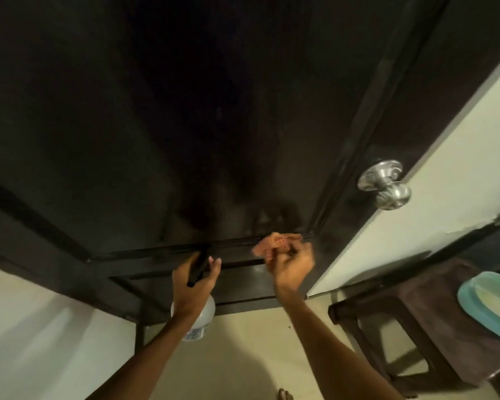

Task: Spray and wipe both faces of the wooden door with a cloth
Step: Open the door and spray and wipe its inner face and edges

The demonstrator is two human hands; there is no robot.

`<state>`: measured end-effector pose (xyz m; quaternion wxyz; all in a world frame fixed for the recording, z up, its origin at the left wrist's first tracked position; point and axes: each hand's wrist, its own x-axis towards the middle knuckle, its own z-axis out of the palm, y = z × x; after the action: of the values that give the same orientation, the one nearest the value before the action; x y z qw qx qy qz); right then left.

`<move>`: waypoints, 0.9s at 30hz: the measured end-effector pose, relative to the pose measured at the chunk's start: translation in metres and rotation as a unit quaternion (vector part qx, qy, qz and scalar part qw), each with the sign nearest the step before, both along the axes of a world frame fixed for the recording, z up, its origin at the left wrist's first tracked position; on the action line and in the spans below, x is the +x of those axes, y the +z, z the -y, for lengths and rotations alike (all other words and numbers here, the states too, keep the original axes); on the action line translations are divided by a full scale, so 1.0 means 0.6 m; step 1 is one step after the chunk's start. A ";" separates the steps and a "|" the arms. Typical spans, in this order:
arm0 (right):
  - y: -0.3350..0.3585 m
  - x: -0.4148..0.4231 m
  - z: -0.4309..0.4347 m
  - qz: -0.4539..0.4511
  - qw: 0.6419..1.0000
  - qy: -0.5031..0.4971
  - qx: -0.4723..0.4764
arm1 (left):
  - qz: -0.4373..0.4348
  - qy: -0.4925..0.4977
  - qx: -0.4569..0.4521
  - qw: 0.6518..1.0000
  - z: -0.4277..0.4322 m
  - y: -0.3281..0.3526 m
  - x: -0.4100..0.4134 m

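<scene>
The dark wooden door (pixel 185 125) fills most of the head view, with raised mouldings framing its panels. My left hand (pixel 194 281) grips the black trigger head of a white spray bottle (pixel 198 319), whose nozzle points at the lower cross rail. My right hand (pixel 293 265) holds a bunched orange cloth (pixel 274 243) against the horizontal moulding near the panel's lower right corner. A damp sheen shows on the panel just above the cloth.
A silver round door knob (pixel 387 184) sticks out on the door's right stile. A dark brown plastic stool (pixel 433 321) stands at the lower right with a teal tray (pixel 474 301) on it. Pale walls flank the door; a toe (pixel 285 395) shows on the cream floor.
</scene>
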<state>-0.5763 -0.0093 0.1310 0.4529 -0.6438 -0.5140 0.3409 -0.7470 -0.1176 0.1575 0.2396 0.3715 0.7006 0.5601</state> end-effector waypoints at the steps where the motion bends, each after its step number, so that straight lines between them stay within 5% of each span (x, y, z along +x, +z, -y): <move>1: 0.014 0.003 0.016 0.019 0.998 0.053 0.014 | 0.004 -0.009 -0.008 1.000 -0.015 0.001 0.030; 4: 0.015 0.026 0.017 0.023 0.996 0.087 0.016 | -0.018 -0.009 -0.012 1.000 -0.035 0.014 0.070; 7: -0.014 0.119 -0.036 -0.005 0.993 -0.112 0.030 | -0.026 -0.014 -0.007 1.000 -0.060 0.025 0.121; 9: -0.001 0.141 -0.044 -0.048 0.985 -0.155 0.049 | -0.045 -0.020 -0.001 0.999 -0.070 0.035 0.140; 18: 0.107 0.183 0.031 -0.026 0.993 -0.005 0.113 | -0.033 -0.014 -0.015 0.999 -0.073 0.084 0.224; 27: 0.405 0.245 -0.042 -0.001 0.935 0.079 0.345 | 0.030 -0.067 0.024 0.997 -0.165 0.347 0.253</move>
<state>-0.4292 0.0160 0.3737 0.6193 -0.4053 -0.6485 0.1780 -0.5950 -0.0188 0.3660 0.2885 0.4064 0.6526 0.5707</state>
